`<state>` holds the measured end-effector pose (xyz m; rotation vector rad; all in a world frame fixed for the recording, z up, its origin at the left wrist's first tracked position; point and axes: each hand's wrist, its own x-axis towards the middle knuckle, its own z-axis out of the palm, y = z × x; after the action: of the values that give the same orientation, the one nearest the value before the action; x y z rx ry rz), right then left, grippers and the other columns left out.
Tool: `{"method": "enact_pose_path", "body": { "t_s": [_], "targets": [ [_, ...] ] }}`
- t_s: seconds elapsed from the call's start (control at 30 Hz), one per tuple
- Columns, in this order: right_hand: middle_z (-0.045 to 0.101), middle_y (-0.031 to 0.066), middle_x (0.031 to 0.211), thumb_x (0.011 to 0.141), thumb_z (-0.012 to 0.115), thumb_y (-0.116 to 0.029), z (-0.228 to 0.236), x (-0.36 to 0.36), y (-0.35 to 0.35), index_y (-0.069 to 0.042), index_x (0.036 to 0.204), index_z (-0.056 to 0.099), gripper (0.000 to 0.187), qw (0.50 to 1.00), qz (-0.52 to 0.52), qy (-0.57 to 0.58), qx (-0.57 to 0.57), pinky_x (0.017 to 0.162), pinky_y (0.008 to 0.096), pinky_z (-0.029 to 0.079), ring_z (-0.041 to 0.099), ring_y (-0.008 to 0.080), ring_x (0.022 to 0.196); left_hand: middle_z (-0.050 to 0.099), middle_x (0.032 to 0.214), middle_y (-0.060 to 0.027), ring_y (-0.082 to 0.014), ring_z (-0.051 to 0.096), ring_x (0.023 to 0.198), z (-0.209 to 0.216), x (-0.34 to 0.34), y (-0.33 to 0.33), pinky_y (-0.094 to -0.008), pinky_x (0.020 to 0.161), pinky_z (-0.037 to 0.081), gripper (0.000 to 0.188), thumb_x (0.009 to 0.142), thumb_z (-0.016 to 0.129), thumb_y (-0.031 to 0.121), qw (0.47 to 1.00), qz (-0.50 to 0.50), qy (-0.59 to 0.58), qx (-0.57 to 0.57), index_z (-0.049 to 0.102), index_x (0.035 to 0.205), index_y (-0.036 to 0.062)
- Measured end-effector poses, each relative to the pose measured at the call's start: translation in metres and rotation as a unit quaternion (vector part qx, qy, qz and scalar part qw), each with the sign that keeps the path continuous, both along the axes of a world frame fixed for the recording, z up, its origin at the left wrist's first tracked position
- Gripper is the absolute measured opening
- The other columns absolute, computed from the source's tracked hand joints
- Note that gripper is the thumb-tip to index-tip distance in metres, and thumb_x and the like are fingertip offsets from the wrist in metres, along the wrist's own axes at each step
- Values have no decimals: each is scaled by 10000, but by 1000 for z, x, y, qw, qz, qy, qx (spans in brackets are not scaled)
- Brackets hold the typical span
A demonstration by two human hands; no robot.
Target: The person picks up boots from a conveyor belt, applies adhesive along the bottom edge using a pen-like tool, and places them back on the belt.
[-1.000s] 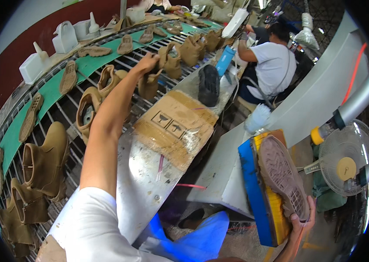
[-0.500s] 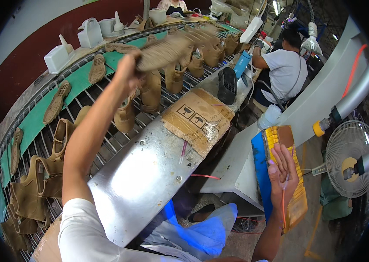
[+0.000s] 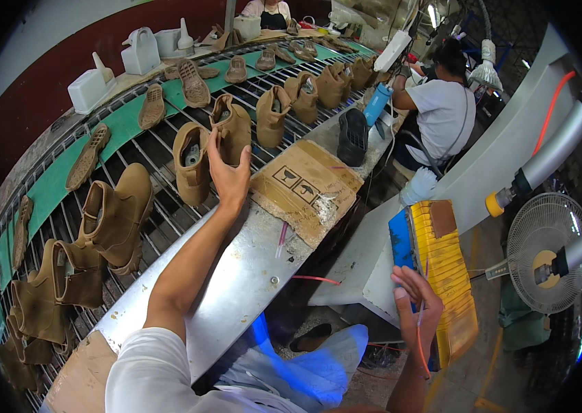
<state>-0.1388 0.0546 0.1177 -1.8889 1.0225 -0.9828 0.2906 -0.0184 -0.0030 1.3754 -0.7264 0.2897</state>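
Observation:
My left hand [image 3: 230, 173] is at the near side of a tan boot [image 3: 234, 131] on the wire rack, its fingers and thumb spread. Nothing is gripped in it, and whether the fingertips touch the boot I cannot tell. Just left of it stands another tan boot [image 3: 193, 165], opening upward. A tan shoe sole [image 3: 193, 84] lies on the green strip [image 3: 50, 199] behind these boots. My right hand [image 3: 417, 301] is open at the near side of a yellow and blue padded block [image 3: 442, 275], fingers stretched out. An orange cord hangs by that wrist.
More tan boots [image 3: 117, 217] and soles [image 3: 89, 158] line the curved rack. Cardboard [image 3: 305, 180] and a black shoe [image 3: 353, 138] lie on the metal ledge [image 3: 201, 303]. A fan [image 3: 545, 248] stands at right. Co-workers sit at far right [image 3: 442, 120] and at the back [image 3: 270, 14].
The sole in my left hand has been let go and now lies on the green strip. That hand has come down to the boots. My right hand has slid down and left along the block.

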Motion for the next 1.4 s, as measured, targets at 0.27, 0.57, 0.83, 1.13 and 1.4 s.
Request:
{"method": "enact_pose_path", "body": {
  "t_s": [0.27, 0.57, 0.83, 1.13, 1.4],
  "targets": [
    [759, 182, 1110, 914, 686, 26, -26, -3, -1, 47, 1220, 688, 307, 999, 19, 41, -26, 927, 332, 574, 746, 240, 1055, 590, 1325, -290, -418, 577, 1246, -5, 2, -1, -448, 1093, 428, 760, 867, 804, 359, 992, 35, 44, 111, 481, 1386, -93],
    [770, 174, 1085, 919, 705, -3, -37, 9, -7, 27, 1205, 710, 287, 995, 80, 51, -14, 867, 317, 573, 761, 229, 981, 630, 1336, -278, -379, 626, 1237, -58, 88, -59, -417, 1038, 487, 1063, 700, 863, 556, 967, -29, 102, 232, 431, 1448, -63],
    [735, 181, 1213, 922, 773, -148, -50, 72, -15, 5, 1311, 653, 435, 994, 88, -68, -15, 936, 377, 558, 722, 268, 1104, 691, 1239, -141, -258, 697, 1027, 25, 14, -25, -373, 911, 550, 719, 777, 874, 208, 945, -195, 258, -48, 536, 1365, -33],
    [615, 211, 1364, 817, 876, -258, -36, 79, 67, 59, 1425, 525, 770, 958, -126, -181, -184, 1054, 414, 492, 606, 299, 1228, 186, 1663, -265, -390, 225, 1541, 78, -229, 152, -487, 1248, 201, 1245, 725, 899, 320, 920, -347, -147, -109, 110, 1644, 30],
    [624, 119, 1377, 895, 749, -211, -129, -123, 181, -15, 1424, 563, 594, 973, -168, -154, -28, 1058, 410, 487, 610, 246, 1229, 513, 1501, -161, -231, 479, 1385, 59, -325, 200, -373, 1170, 361, 894, 975, 601, 649, 703, -625, 327, 89, 404, 1529, -24]
  ]
}}
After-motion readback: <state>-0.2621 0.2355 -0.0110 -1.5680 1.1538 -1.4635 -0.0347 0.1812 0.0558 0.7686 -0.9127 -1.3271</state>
